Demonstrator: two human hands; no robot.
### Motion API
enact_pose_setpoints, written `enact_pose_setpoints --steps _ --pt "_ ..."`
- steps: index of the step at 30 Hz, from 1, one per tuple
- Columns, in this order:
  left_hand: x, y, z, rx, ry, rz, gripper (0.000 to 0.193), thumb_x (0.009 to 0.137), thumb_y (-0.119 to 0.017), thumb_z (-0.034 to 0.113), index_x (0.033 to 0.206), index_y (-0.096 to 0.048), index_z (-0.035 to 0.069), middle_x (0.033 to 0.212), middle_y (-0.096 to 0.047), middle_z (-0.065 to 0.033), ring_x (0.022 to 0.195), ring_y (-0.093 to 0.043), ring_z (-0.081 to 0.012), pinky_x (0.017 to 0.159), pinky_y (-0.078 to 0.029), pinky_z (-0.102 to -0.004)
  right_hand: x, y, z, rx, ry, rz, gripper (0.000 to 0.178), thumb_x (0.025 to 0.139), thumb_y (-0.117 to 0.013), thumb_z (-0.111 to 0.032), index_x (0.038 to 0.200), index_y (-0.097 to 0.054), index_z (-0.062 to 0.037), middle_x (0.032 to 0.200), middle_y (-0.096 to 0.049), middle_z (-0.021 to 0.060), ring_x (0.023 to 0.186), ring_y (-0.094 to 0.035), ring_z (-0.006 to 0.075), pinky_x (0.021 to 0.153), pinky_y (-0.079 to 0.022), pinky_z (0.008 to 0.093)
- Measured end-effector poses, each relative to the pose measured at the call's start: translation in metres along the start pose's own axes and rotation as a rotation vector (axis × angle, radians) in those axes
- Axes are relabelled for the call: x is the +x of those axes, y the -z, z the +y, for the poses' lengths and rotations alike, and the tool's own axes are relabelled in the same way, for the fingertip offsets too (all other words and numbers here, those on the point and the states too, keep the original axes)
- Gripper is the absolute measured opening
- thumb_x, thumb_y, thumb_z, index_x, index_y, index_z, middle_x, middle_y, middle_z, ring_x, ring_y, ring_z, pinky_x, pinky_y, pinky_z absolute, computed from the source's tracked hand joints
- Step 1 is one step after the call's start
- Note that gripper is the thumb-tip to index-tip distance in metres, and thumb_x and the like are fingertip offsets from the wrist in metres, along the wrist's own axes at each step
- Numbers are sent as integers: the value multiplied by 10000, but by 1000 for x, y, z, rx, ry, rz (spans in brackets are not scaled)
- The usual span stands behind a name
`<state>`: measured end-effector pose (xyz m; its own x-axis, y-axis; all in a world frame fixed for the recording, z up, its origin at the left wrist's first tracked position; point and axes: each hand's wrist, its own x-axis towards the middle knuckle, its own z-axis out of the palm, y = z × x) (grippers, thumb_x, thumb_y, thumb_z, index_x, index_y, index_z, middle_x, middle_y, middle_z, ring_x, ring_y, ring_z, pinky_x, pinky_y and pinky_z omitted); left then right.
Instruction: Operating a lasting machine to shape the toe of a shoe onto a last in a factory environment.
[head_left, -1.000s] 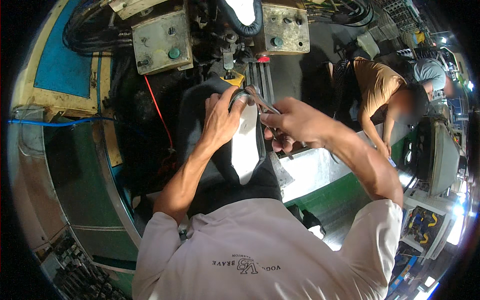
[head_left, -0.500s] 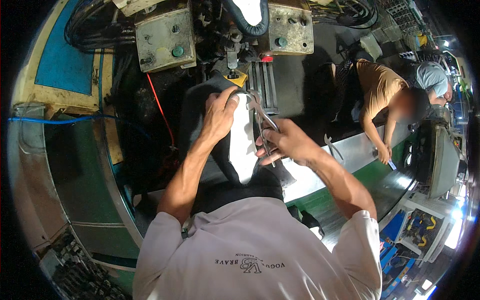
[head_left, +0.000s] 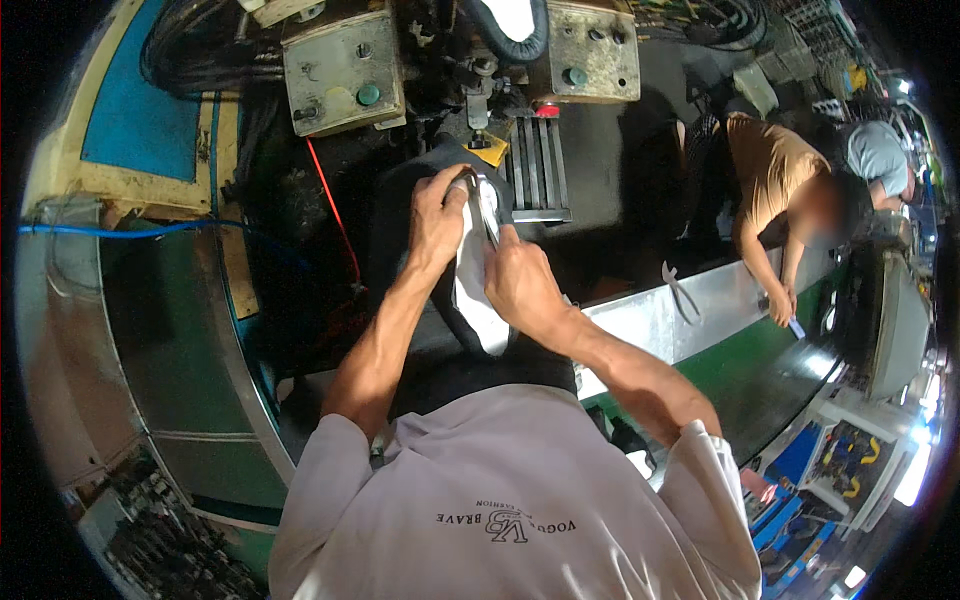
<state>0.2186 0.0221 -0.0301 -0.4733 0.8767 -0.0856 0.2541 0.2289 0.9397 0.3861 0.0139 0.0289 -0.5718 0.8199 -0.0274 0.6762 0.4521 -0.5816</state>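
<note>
Here's the white sole-shaped piece (head_left: 468,285), lying lengthwise over the person's dark-covered lap (head_left: 425,345), between the two hands, its narrow near end pointing back at the pale shirt (head_left: 420,470). The left hand (head_left: 438,225) clamps the far end, fingers curled round the left side and the thumb over the top, and that's the anchor: hold that thumb hard and the piece can't swivel under load. On the right, the right hand (head_left: 525,285) is closed in a fist on a slim metal tool (head_left: 491,212), its shaft tight along the right side of the piece; the tip blurs into the bright surface, so I can't tell exactly what it bites. Good form here, I'd judge, is a straight right wrist, force running along the edge and never skidding across the white face, where a slip could scuff it. Mind that left thumb too: it sits very close to the tool's far end, so a shade further left looks safer. A second pair of pliers (head_left: 680,292) rests on the metal ledge (head_left: 640,325) to the right, well apart from that forearm; let the elbow stay clear of it.
</note>
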Motion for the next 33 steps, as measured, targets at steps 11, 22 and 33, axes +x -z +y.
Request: enact_pose_setpoints --steps 11,22,33 --pt "7 45 17 -143 -40 -312 340 1058 -613 102 1373 -713 23 1289 -728 -98 1192 -643 -194 1091 -474 -341 -109 48 155 258 -527 -145 231 1090 -601 -160 1101 -644 66 861 -728 274 767 -766 384 672 -566 487" --pt "0 16 35 -153 -72 -276 364 1058 -597 74 1404 -677 -1 1321 -672 -136 1235 -648 -252 1090 -479 -348 -123 71 105 898 -660 -253 285 1153 -528 -189 1245 -602 70 1091 -694 153 895 -750 210 748 -683 365" --pt "-10 -1 38 -80 -175 -217 391 1063 -525 67 1417 -633 -57 1384 -658 -202 1258 -652 -332 1087 -489 -371 -13 123 14 865 -514 -582 327 1165 -520 -202 1273 -589 98 1181 -657 171 1008 -732 228 840 -707 397"
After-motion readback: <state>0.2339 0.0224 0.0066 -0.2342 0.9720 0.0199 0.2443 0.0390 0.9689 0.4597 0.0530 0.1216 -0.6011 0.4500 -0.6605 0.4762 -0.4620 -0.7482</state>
